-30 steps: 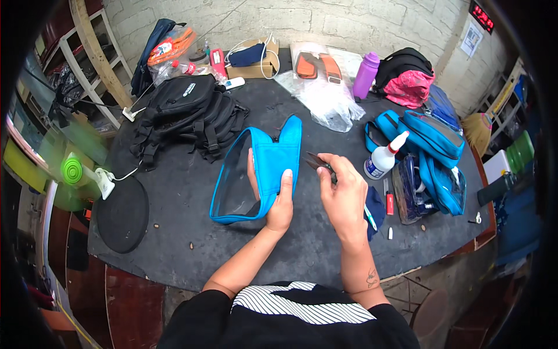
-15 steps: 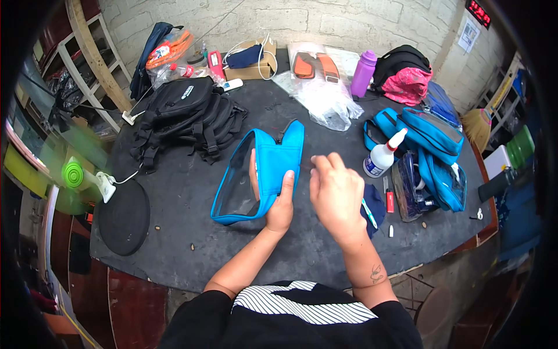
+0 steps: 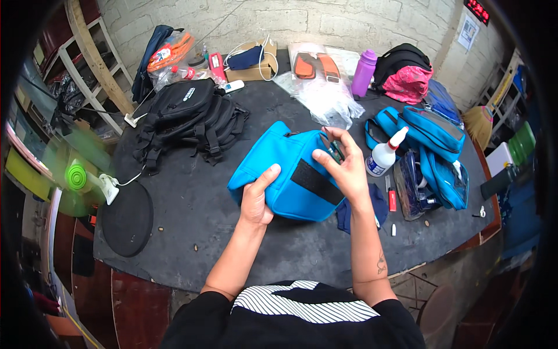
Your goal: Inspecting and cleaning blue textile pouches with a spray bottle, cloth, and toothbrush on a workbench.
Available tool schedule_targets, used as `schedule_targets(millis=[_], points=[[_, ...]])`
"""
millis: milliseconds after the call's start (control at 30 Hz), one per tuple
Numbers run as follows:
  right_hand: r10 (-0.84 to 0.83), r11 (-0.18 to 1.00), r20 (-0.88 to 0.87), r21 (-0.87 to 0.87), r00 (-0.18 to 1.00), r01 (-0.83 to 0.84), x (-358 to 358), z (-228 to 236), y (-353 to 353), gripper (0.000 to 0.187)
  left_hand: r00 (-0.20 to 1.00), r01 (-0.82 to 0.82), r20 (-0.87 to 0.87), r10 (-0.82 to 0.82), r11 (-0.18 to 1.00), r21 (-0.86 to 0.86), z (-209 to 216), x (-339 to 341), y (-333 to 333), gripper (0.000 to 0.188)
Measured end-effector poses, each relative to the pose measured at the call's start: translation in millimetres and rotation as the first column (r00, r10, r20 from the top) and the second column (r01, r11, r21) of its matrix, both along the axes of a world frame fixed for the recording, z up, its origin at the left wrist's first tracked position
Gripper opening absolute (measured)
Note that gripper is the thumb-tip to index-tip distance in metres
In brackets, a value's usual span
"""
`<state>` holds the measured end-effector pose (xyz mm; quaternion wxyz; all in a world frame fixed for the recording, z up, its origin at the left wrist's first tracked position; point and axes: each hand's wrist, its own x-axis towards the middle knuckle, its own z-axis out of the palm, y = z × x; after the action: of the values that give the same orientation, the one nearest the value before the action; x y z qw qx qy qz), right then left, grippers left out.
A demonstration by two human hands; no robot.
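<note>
A bright blue fabric pouch [image 3: 264, 154] with a black fuzzy strip [image 3: 315, 182] along one panel is held up over the table. My left hand [image 3: 257, 195] is closed on its near left side, thumb lying on the blue cloth. My right hand [image 3: 347, 166] is at the pouch's upper right corner, thumb and fingers bent around a small dark, slender tool [image 3: 333, 150]. The tool is partly hidden by the fingers, and its exact kind is unclear. Under my right forearm lies a dark blue cloth piece [image 3: 345, 217], partly covered.
Right of my hands stand a white glue bottle [image 3: 381, 159], a red-handled cutter [image 3: 392, 200] and several blue pouches [image 3: 433, 136]. A black backpack [image 3: 186, 113] lies to the left, near a round black pad [image 3: 125, 218]. A purple bottle [image 3: 364, 72] stands at the back.
The pouch has turned, so its clear window no longer shows and the black strip faces up. My right hand has come up against the pouch's corner; my left hand has shifted left.
</note>
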<state>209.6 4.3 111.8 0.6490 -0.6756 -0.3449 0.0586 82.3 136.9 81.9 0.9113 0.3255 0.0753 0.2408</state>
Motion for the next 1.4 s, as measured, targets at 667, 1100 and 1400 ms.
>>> schedule_targets(millis=[667,1100,1400], points=[[-0.130,0.933,0.975,0.059,0.180,0.356,-30,44,-17,0.025,0.992,-0.095,-0.067,0.106,0.985,0.144,22,-13,-16,0.048],[-0.099,0.929,0.978,0.026,0.182,0.369,-23,53,-12,0.022,0.995,-0.062,-0.066,0.078,0.976,0.209,24,-19,-16,0.051],[-0.114,0.943,0.972,0.041,0.205,0.330,-35,50,-18,0.028,0.990,-0.104,-0.078,0.119,0.978,0.180,22,-20,-13,0.052]])
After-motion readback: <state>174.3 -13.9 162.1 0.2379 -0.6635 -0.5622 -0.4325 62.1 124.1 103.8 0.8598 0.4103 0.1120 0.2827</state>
